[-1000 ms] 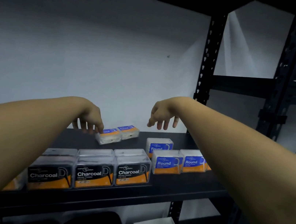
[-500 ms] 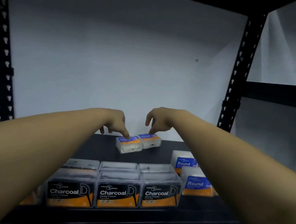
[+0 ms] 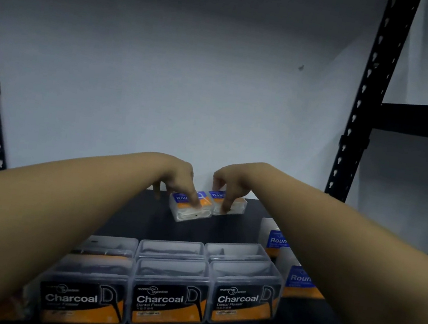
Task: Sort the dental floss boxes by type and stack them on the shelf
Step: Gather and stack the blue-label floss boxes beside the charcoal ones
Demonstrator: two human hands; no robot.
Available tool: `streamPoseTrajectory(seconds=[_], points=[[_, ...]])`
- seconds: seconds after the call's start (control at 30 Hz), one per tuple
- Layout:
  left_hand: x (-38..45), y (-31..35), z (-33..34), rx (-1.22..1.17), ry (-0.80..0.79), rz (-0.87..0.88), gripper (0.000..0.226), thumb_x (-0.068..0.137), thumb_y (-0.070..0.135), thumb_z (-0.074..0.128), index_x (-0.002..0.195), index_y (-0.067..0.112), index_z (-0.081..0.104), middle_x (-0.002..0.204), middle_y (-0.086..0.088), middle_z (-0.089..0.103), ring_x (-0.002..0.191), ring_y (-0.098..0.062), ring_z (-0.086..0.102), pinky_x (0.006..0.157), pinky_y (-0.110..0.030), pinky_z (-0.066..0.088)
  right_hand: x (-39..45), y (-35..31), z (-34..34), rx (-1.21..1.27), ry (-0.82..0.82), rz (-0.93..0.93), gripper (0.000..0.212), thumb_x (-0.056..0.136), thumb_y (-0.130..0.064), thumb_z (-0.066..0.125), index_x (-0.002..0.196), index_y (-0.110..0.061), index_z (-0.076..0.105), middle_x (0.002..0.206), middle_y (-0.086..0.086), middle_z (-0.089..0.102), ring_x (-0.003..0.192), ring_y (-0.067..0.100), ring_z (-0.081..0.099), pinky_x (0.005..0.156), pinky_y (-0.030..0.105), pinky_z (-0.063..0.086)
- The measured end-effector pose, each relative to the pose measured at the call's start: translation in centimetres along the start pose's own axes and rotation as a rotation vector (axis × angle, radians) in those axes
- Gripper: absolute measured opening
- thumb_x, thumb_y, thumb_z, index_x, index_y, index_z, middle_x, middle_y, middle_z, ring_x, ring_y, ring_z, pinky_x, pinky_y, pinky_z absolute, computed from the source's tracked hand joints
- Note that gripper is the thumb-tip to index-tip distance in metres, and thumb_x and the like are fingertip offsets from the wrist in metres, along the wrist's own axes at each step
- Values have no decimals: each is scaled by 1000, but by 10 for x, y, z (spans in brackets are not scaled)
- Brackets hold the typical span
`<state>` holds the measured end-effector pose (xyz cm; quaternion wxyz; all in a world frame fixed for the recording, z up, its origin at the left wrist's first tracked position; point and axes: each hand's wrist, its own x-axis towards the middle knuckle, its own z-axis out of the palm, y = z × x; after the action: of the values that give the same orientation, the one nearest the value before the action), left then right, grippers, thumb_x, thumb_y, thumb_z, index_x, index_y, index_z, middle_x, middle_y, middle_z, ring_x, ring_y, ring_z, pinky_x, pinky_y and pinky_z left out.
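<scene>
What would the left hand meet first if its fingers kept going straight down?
The left hand points down onto the left Round box lying flat at the shelf's back; its fingertips seem already on the box, and the shelf lies beneath.

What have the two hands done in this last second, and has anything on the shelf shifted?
Both hands came down onto the two flat-lying blue-and-orange Round floss boxes at the back: left hand grips the left box, right hand grips the right box. The clear-lidded black Charcoal boxes stayed in their rows.
</scene>
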<state>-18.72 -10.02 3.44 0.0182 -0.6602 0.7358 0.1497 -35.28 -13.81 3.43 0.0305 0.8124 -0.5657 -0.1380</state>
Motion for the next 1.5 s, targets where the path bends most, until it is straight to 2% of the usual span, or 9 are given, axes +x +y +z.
streamPoseTrajectory(seconds=[0.23,0.37,0.67,0.8,0.9,1.03,1.17,1.27,1.5], points=[[-8,7,4,11,50,59,63,69,45,89,114,14,58,114,-4,62,106,-28,64,81,-42,62,-7,6,3,58,28,29,85,56,-45,97,121,-23,47,120,0,58,107,25,59,91,42,54],[-10,11,6,93,150,147,65,59,43,94,109,18,61,107,1,65,96,-22,66,75,-36,59,-12,10,5,87,45,10,92,51,-45,100,125,-30,47,120,-3,58,106,23,58,94,43,54],[-13,12,6,44,205,184,48,64,42,92,100,15,75,98,0,75,93,-19,71,82,-35,59,-25,15,5,69,47,-65,61,69,-33,93,124,-26,67,111,-5,67,100,21,65,69,29,51],[-12,10,13,27,240,166,47,63,41,93,98,14,76,96,0,75,88,-18,70,77,-31,56,-26,13,10,73,66,-44,65,69,-35,94,127,-26,66,108,-4,65,98,21,63,80,34,52],[-10,9,19,38,225,165,47,65,43,91,99,13,75,95,-2,75,88,-19,70,73,-30,55,-27,13,11,81,83,-52,67,69,-33,94,128,-24,65,103,-5,60,95,21,60,79,33,48],[-14,11,13,69,163,169,45,67,44,90,98,14,74,94,-1,74,86,-19,70,70,-29,56,-35,15,9,74,70,-63,59,69,-35,94,121,-23,68,104,-4,65,95,21,64,80,34,53],[-21,18,-5,32,187,181,48,67,43,90,99,11,74,94,-4,75,88,-21,73,75,-35,61,-48,25,-1,60,102,-67,46,77,-26,89,118,-21,69,110,0,69,95,21,66,76,34,55],[-31,28,-18,-31,177,200,46,69,38,91,99,8,73,93,-7,75,85,-22,74,70,-37,65,-61,34,-10,80,132,-57,38,78,-24,88,108,-23,65,109,1,68,96,25,68,78,39,63],[-55,63,-36,-75,215,243,45,68,35,92,99,7,74,94,-8,74,85,-23,74,72,-44,65,-105,64,-26,79,173,-1,42,80,-23,87,116,-22,66,113,2,70,96,25,70,80,41,64]])
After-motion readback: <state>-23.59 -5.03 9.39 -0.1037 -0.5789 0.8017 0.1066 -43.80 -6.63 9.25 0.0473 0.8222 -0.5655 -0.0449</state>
